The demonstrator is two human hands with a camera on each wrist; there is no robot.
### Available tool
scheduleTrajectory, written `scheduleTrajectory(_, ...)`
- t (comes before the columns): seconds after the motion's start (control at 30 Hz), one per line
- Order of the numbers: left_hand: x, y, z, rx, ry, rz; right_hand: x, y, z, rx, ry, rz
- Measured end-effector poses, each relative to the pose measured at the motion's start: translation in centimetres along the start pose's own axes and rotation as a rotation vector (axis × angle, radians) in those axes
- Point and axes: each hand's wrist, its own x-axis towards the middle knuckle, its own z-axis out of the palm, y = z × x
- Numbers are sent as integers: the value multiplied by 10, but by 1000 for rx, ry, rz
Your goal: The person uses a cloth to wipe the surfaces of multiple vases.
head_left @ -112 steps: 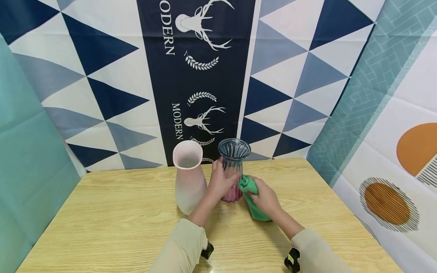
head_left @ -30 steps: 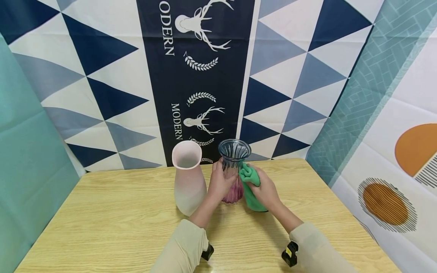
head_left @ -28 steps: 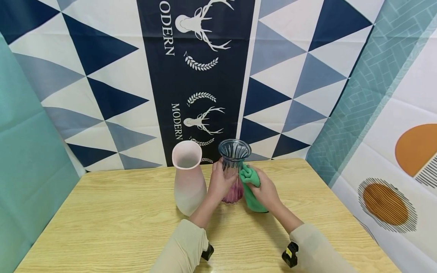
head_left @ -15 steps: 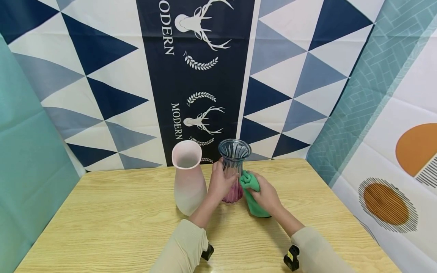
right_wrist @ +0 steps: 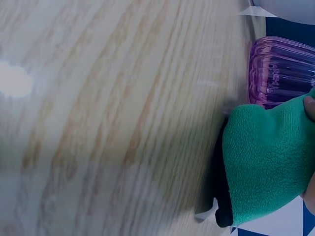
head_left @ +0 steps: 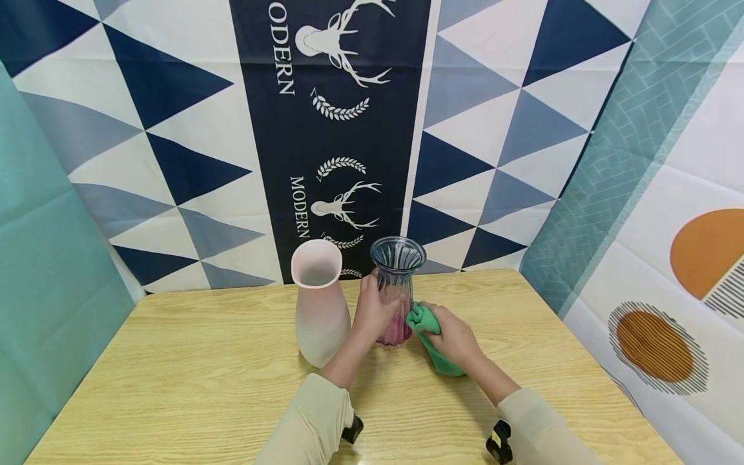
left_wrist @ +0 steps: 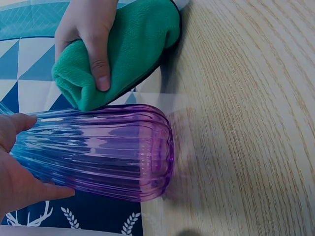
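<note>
Worktop (head_left: 192,387) is bordered along its left edge by a teal sheet (head_left: 52,258), and a broad stretch of wood is left between that edge and a pale vase (head_left: 322,316), stood upright towards the back edge. Just to its right, a glass vase (head_left: 401,278) is held upright, also towards the back edge, by the left hand (head_left: 374,316), whose fingers and thumb are wrapped round it; the narrow space between the vases is crossed by that hand. Beside the glass vase's right flank, a bunched green cloth (head_left: 426,321) is gripped between the right hand's (head_left: 455,336) thumb and fingers. Another wide stretch of wood is left from there to the right edge, beyond which a printed sheet (head_left: 657,349) is hung.

By the head view alone, the glass vase's blue rim is shown. In the left wrist view, its ribbed purple base is shown whole, with the right thumb pressed on the cloth. In the right wrist view, the cloth's dark-edged loose end is seen close to the wood.
</note>
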Motion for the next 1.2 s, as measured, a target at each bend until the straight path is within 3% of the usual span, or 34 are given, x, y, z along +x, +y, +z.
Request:
scheduleTrajectory(0.13, 0, 1, 0, -6, 7, 5, -2, 1, 0, -24, -7, -11)
scheduleTrajectory(0.43, 0, 0, 3, -23, 37, -16, -5, 2, 0, 43, 37, 20)
scheduleTrajectory(0.63, 1, -1, 4, -9, 42, -51, -1, 2, -2, 120, 130, 40)
scheduleTrajectory(0.93, -2, 1, 2, -10, 8, 15, 7, -4, -10, 211, 250, 18)
scheduleTrajectory(1.2, -3, 2, 0, -16, -26, 4, 14, -9, -12, 243, 346, -1)
